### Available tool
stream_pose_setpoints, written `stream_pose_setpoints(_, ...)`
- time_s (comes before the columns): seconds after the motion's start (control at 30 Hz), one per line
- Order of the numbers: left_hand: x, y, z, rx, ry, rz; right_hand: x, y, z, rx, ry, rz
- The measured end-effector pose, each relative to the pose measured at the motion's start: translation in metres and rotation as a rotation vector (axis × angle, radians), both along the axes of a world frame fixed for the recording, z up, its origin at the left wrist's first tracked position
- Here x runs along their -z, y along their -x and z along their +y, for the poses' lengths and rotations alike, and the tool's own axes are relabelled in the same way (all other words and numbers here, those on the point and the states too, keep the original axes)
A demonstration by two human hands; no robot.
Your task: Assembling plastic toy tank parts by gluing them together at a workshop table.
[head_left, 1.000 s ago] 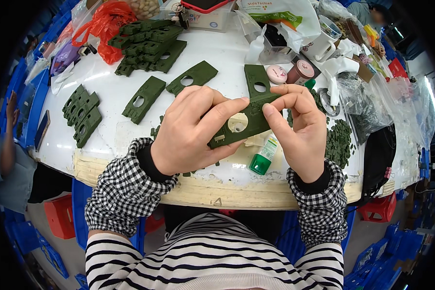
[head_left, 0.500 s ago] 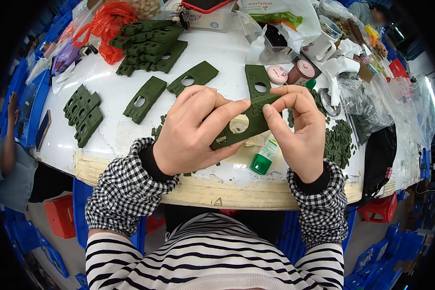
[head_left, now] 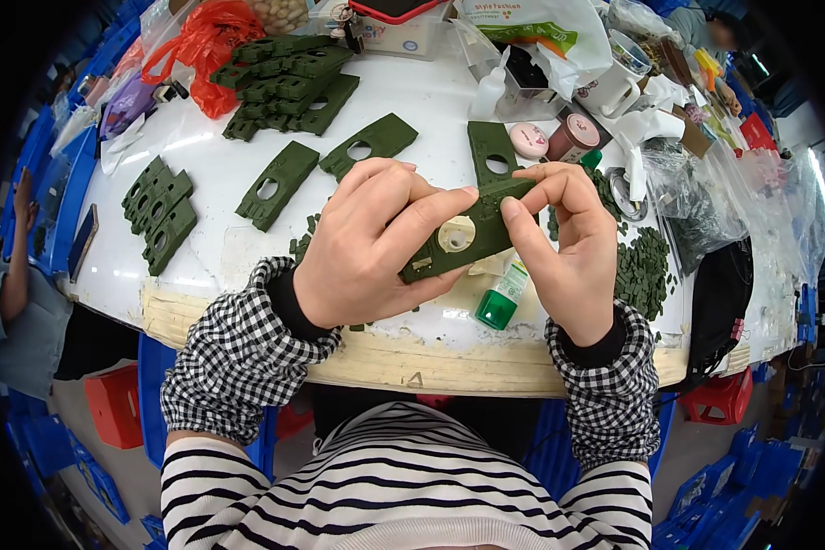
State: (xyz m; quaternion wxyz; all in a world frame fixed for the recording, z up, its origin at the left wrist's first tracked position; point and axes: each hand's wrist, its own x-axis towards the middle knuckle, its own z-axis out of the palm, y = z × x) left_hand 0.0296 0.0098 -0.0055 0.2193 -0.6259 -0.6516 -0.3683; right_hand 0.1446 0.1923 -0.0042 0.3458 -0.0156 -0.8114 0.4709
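Note:
Over the front of the table, a dark green plastic model hull part (head_left: 486, 240) with a round hole is held tilted in both hands. My left hand (head_left: 362, 243) grips its left side, the index finger along the upper edge and other fingers beneath. At its upper right end, my right hand (head_left: 570, 243) pinches the part between thumb and fingertips; whether a smaller piece is there too is hidden. Below the part lies a small bottle with a green end (head_left: 498, 305). Similar green hull parts (head_left: 278, 186) lie farther back, one (head_left: 491, 151) just behind the held part.
A stack of green hull parts (head_left: 289, 87) stands at the back left, a smaller group (head_left: 159, 215) at the left. Small green pieces (head_left: 644, 275) are heaped at the right. Behind are a white squeeze bottle (head_left: 490, 90), a jar (head_left: 574, 137) and a mug (head_left: 610, 92).

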Motion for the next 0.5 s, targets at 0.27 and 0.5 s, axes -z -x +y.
stream_pose_setpoints(0.27,0.0,0.006,-0.001,-0.031,-0.004,-0.042,-0.008,-0.001,0.005,-0.006,0.015,0.043)
stream_pose_setpoints(0.5,0.002,0.025,-0.005,-0.189,-0.067,-0.069,-0.019,-0.015,-0.019,-0.309,-0.44,-0.178)
